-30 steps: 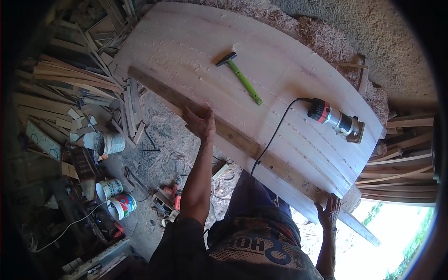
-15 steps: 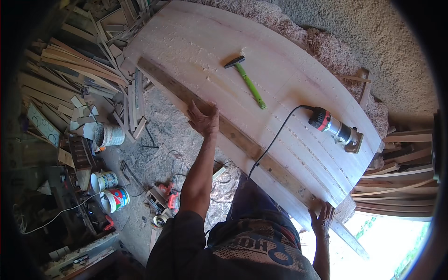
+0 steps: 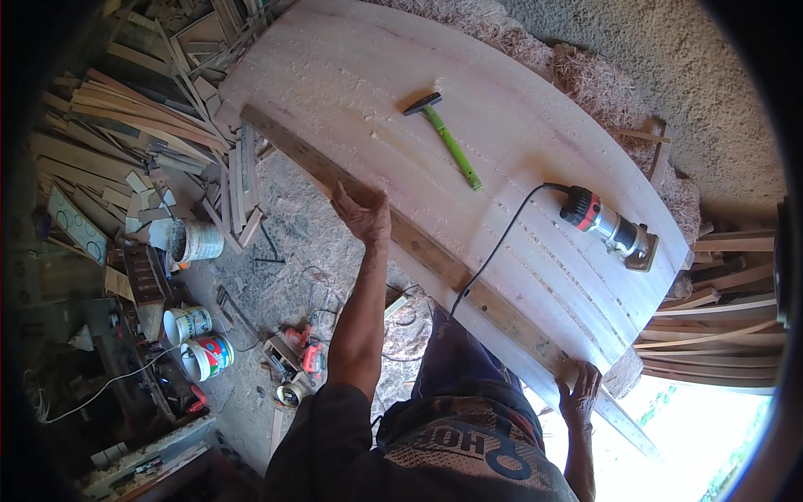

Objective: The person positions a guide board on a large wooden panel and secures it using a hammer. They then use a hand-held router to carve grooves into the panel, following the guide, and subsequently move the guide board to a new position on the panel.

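A long dark wooden plank (image 3: 301, 155) lies along the near edge of a pale curved wooden panel (image 3: 535, 125). My left hand (image 3: 361, 216) grips this plank left of the middle, fingers bent at its edge. Near its right end, my right hand (image 3: 577, 391) holds the same plank with curled fingers. On the panel rest a green-handled hammer (image 3: 452, 147) and, farther right, a silver, black and red router (image 3: 611, 226). The router's black cord (image 3: 489, 263) runs down across the plank between my hands and out of sight over the edge.
Offcuts and strips (image 3: 142, 113) are heaped at left, near buckets (image 3: 196, 243). Red power tools (image 3: 313, 351) lie on the dusty floor below. Curved timber strips (image 3: 719, 335) are stacked at right, by a bright opening. Shavings (image 3: 611, 92) line the panel's far side beside a rough wall.
The scene has shifted slightly in the picture since a second ago, the panel's left end now appearing farther right. Both hands stay on the plank at about the same spots.
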{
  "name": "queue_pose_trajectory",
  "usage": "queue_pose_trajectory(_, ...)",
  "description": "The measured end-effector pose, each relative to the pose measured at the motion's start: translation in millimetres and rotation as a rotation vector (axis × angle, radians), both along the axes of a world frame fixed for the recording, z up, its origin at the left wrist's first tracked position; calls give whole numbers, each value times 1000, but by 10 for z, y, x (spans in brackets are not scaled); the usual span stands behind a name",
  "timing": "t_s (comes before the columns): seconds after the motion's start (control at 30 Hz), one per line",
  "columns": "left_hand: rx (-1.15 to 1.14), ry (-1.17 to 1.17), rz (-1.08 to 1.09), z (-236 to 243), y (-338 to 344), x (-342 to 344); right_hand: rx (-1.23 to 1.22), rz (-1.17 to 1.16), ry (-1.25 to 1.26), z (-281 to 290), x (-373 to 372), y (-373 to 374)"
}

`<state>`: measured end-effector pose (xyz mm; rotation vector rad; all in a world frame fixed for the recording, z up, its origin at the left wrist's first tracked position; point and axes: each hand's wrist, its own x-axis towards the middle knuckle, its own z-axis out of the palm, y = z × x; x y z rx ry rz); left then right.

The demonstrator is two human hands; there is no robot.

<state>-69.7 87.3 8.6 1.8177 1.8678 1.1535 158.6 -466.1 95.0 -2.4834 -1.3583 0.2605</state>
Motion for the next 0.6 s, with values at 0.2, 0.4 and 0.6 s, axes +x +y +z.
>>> queue_pose_trajectory(0.2,8,-49,-22,156,-115,19,-37,-10,9,-33,-25,-54)
queue_pose_trajectory(0.4,28,-161,-53,198,-143,-5,-74,7,6,-62,-41,-50)
queue_pose_trajectory(0.6,10,-225,-103,176,-97,-91,-83,33,-5,-65,-71,-12)
